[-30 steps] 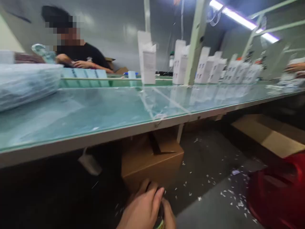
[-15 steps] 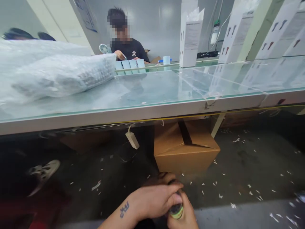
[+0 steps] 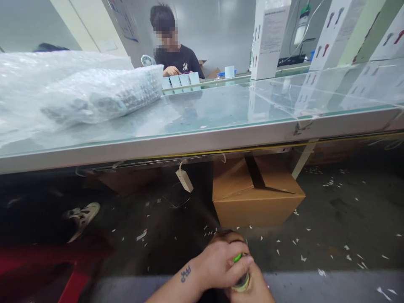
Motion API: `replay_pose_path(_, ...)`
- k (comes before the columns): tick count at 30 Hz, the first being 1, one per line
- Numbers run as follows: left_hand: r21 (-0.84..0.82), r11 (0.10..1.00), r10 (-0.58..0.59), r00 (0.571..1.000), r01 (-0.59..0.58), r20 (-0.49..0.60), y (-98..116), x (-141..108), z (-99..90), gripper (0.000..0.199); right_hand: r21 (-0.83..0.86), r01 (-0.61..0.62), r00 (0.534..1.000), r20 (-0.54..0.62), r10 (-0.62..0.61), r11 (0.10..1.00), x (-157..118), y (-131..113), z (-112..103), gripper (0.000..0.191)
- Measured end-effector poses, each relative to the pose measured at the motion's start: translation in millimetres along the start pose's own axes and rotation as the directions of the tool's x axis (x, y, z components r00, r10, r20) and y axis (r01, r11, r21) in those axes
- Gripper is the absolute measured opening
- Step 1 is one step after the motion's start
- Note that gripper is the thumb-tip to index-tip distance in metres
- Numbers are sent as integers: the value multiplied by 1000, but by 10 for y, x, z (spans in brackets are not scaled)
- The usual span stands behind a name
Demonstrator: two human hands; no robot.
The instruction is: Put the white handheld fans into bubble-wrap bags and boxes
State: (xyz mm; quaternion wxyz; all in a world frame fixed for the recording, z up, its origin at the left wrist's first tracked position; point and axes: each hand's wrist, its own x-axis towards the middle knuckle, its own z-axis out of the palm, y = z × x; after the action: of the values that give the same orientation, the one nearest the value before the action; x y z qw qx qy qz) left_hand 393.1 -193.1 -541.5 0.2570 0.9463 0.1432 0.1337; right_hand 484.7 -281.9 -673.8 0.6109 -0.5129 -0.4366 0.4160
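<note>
Head view: at five o'clock, left hand and right hand wrap curled fingers around a bottle; steady, opposed grip advised.

pale blue cups: five | tall white boxes: three | held container: one | shoe: one

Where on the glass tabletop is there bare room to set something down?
Free: the glass tabletop between the bubble-wrap bundle and the leftmost white box, barring a small scrap. Crowded: the left, under the bundle.
</note>
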Motion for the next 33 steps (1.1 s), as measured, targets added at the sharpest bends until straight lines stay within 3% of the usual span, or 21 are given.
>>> replay_pose_path(2, -48, 992, 113, 993, -115, -28, 23, -49, -43, 26, 64, -17, 988, 156, 7, 998, -7, -46, -38, 59)
replay_pose_path(5, -75, 987, 143, 989, -146, -41, 91, -123, -78, 26, 15, 5, 979, 203, -8, 1000, -28, -64, -84, 69)
replay_pose_path(8, -20, 997, -77, 995, 78, 62, 125, -206, -122, 28, -65, -17, 987, 159, 27, 998, -54, -63, -53, 64)
replay_pose_path(11, 89, 928, -374, 908, 363, 191, 8, -279, -174, 40, -248, -32, 994, 92, 57, 968, -62, -35, -9, 64)
replay_pose_path(15, 64, 804, -595, 797, 592, 101, -532, -310, -242, 28, -484, -86, 992, 36, 118, 871, -43, 89, -84, 83)
replay_pose_path(19, 196, 648, -746, 665, 736, -29, -1363, -206, -259, 27, -580, -220, 970, -45, 238, 785, -22, 214, -223, 57)
replay_pose_path(22, 326, 538, -806, 588, 777, -72, -1910, -41, -153, 34, -610, -263, 951, -34, 307, 747, -16, 232, -254, 50)
replay_pose_path(25, 364, 513, -822, 567, 778, -54, -2279, 138, 25, 36, -667, -264, 930, 14, 366, 696, -12, 237, -250, 50)
replay_pose_path(29, 388, 507, -828, 560, 769, -28, -2577, 321, 235, 36, -736, -280, 879, 62, 474, 617, -4, 334, -304, 54)
replay_pose_path(33, 393, 541, -807, 591, 743, -7, -2785, 447, 365, 37, -740, -289, 864, 71, 499, 607, -13, 463, -412, 55)
